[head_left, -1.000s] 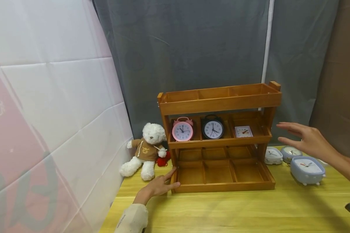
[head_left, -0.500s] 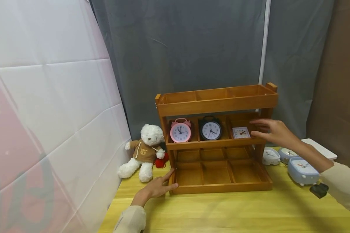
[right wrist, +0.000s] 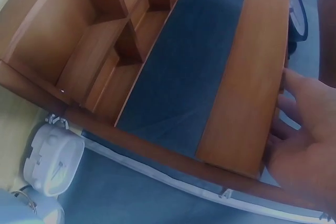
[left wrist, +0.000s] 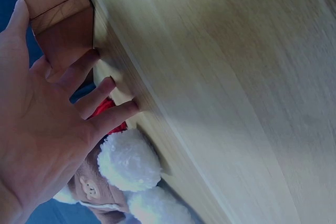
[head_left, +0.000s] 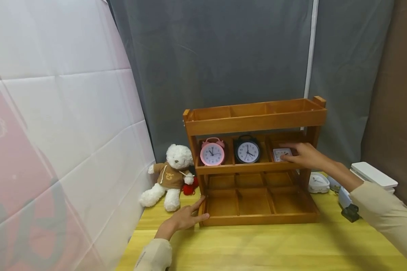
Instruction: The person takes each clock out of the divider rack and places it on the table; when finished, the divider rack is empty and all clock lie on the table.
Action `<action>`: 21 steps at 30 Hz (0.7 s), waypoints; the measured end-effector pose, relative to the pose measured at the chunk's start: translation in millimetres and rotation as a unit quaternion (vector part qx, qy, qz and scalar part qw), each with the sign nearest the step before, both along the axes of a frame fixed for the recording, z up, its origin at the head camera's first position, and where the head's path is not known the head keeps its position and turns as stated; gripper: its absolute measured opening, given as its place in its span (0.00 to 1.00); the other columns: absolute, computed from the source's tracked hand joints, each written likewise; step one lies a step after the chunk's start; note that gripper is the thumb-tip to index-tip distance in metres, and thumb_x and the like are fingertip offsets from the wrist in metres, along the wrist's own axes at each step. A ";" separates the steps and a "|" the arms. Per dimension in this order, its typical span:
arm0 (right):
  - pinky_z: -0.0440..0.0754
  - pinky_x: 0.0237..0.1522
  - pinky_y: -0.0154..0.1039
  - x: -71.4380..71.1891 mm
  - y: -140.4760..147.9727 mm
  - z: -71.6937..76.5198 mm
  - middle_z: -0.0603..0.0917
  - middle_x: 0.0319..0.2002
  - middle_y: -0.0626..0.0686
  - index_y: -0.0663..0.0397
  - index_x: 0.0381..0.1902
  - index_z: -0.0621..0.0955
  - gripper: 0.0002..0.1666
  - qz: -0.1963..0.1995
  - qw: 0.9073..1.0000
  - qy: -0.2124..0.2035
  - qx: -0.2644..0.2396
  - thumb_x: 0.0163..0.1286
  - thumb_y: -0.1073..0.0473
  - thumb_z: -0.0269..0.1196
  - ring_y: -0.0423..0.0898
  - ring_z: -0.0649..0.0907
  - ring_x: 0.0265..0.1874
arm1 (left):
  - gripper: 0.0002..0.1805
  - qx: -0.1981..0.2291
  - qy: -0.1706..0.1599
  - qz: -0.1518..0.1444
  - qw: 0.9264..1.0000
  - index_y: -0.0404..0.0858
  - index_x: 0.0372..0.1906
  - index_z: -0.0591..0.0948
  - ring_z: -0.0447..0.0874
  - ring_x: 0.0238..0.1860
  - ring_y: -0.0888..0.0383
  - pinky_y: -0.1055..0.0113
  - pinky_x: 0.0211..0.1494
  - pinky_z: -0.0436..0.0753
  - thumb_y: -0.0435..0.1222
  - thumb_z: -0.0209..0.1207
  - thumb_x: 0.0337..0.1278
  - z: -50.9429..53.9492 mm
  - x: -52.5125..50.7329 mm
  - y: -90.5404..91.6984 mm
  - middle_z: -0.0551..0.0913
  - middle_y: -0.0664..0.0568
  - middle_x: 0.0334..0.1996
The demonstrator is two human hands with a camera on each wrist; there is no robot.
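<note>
Quick count: one brown wooden shelf (head_left: 254,121) with three levels, on one yellowish wood table (head_left: 251,244). Top level has three compartments, middle has three, and the bottom shows six, in two rows of three. Clocks: I get six altogether. Three are on the middle level, one per compartment: a pink alarm clock (head_left: 212,154) on the left, a black alarm clock (head_left: 247,151) in the centre and a small white clock (head_left: 277,154) on the right. Three more stand on the table just right of the shelf: one rounded white table clock (head_left: 318,183) and two bluish clocks (head_left: 344,197), both partly behind the arm. There's also one teddy bear (head_left: 171,177) in a brown hoodie, something red (head_left: 189,187) tucked beside it, and a stack of white boxes (head_left: 374,174) off to the right.

The small white clock is squarish, with a pale frame and little dark marks on a white face. The right hand (head_left: 306,156) is at it: thumb across part of the face, other fingers along the top edge. Can't tell if they're actually pinching it; the wrist view hides that bit. The left hand (head_left: 184,218) has its fingers spread, pressed against the shelf's lower left corner.
</note>
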State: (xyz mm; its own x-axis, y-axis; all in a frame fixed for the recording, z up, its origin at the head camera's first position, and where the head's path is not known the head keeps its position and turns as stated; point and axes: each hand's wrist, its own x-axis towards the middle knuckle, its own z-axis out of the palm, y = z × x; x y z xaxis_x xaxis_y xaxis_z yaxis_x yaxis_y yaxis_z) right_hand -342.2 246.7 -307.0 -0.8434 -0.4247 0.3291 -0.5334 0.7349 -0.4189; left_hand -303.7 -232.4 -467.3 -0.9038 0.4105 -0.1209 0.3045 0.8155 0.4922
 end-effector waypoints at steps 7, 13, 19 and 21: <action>0.71 0.30 0.41 -0.8 0.0 -2.3 0.86 0.48 0.68 0.67 0.68 0.78 0.30 0.005 0.999 0.032 -0.002 0.74 0.56 0.68 0.39 0.64 0.13 | 0.47 -0.003 0.002 -0.002 1.000 0.54 0.85 0.54 0.75 0.68 0.34 0.39 0.70 0.72 0.68 0.52 0.70 -0.4 -1.5 -0.8 0.71 0.37 0.73; 0.72 0.26 0.38 0.6 0.5 -6.4 0.84 0.57 0.70 0.61 0.60 0.85 0.24 0.001 0.994 0.094 -0.049 0.68 0.60 0.73 0.36 0.62 0.09 | 0.47 -0.004 0.001 -0.003 1.000 0.53 0.85 0.53 0.76 0.68 0.34 0.39 0.69 0.73 0.68 0.52 0.70 0.6 -0.5 -0.3 0.71 0.37 0.73; 0.86 0.36 0.52 1.7 1.0 -4.7 0.89 0.49 0.63 0.56 0.51 0.90 0.19 -0.012 0.979 0.185 -0.081 0.61 0.64 0.77 0.50 0.87 0.27 | 0.47 -0.004 0.001 -0.003 1.000 0.52 0.85 0.54 0.77 0.67 0.34 0.39 0.68 0.74 0.66 0.54 0.70 2.7 0.7 0.8 0.72 0.37 0.73; 0.86 0.42 0.57 3.3 2.1 -1.0 0.90 0.48 0.61 0.57 0.50 0.90 0.19 -0.009 0.974 0.208 -0.087 0.60 0.65 0.78 0.57 0.89 0.39 | 0.48 -0.004 0.000 -0.004 1.000 0.52 0.85 0.53 0.76 0.67 0.34 0.40 0.69 0.74 0.67 0.53 0.70 2.5 0.6 0.9 0.72 0.37 0.73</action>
